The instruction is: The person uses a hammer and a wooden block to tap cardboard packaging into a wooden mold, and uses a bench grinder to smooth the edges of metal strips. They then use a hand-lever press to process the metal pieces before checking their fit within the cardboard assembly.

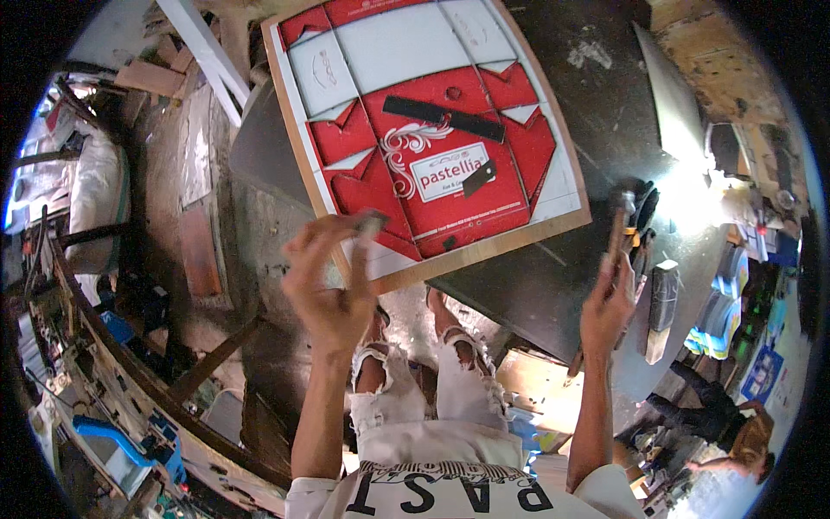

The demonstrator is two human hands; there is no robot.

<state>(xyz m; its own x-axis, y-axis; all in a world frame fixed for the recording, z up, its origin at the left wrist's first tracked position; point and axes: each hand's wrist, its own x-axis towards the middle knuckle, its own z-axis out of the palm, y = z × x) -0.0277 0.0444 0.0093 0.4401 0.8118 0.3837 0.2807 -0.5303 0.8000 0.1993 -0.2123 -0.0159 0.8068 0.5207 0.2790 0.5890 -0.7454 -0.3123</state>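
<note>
My left hand (327, 281) is raised over the near left corner of a wooden board (484, 251). Its fingers pinch a small dark piece (372, 223), blurred by motion. On the board lies a red and white printed sheet (363, 52), cut and creased like an unfolded box. A long black strip (443, 118) and a smaller dark piece (477, 176) rest on the sheet, with a tiny dark bit (450, 244) near its front edge. To the right, my right hand (608, 303) is closed round the wooden handle of a hammer (616, 233), metal head pointing away from me.
The board sits on a dark tabletop (493, 294). Right of my right hand lie tools with black and yellow grips (641, 238) and a dark-topped wooden block (661, 311). Another person (726, 424) is at the lower right. A wooden bench (199, 173) stands at left.
</note>
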